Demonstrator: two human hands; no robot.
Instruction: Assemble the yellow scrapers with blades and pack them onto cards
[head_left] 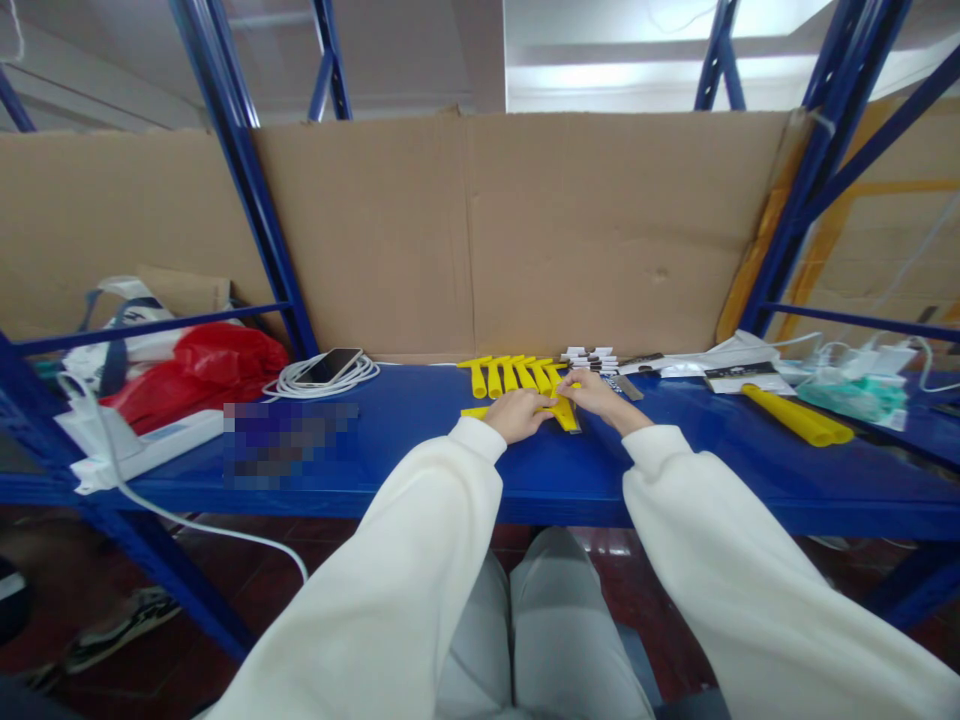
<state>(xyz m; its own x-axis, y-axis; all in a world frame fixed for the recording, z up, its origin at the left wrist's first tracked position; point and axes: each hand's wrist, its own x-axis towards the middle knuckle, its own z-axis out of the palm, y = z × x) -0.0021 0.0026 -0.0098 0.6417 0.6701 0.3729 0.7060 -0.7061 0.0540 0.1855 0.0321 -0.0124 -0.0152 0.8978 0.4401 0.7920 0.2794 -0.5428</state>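
Note:
A yellow scraper (564, 415) lies low over the blue shelf, with a thin metal edge showing at its near end. My left hand (517, 414) is closed around its handle side. The fingers of my right hand (591, 392) are pinched at the scraper's head, close to my left fingertips. Just beyond my hands, several yellow T-shaped scrapers (510, 377) lie side by side in a row. Small white-and-dark packs (590, 359) are stacked behind my right hand. A flat metal blade strip (625, 387) rests beside that hand.
At left are a phone (330, 366) on coiled white cable (289, 385), a red plastic bag (221, 365) and a power strip (169, 445). Yellow tubes (799, 415) and a green plastic bag (855, 400) lie right. Cardboard (375, 240) stands behind, between blue posts (259, 200). A person's shoe (124, 625) shows lower left.

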